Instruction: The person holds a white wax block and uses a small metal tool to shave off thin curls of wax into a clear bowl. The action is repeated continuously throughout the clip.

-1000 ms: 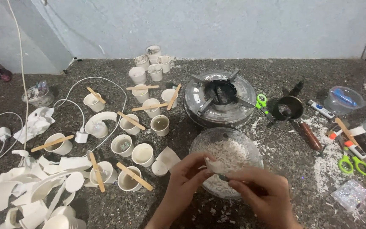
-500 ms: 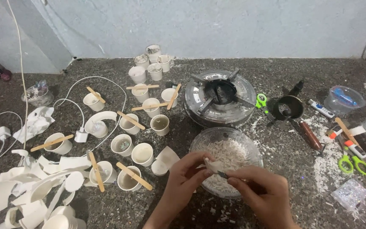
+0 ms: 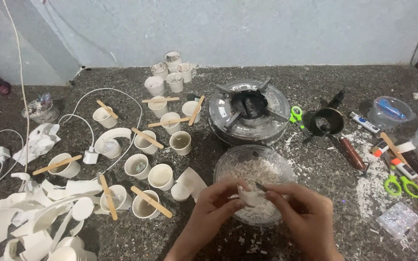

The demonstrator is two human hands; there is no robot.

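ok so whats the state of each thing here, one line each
left hand: pinching a white wax chunk over the bowl
right hand: holding a small blade against the chunk
glass bowl: partly full of white shavings
burner: unlit, nothing on it
paper cups: upright, several with sticks laid across
torn cups: ripped open, piled
green scissors: lying closed

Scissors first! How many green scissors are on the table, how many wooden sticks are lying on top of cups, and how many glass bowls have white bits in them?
Green scissors: 2
Wooden sticks on cups: 8
Glass bowl of white bits: 1
Total: 11
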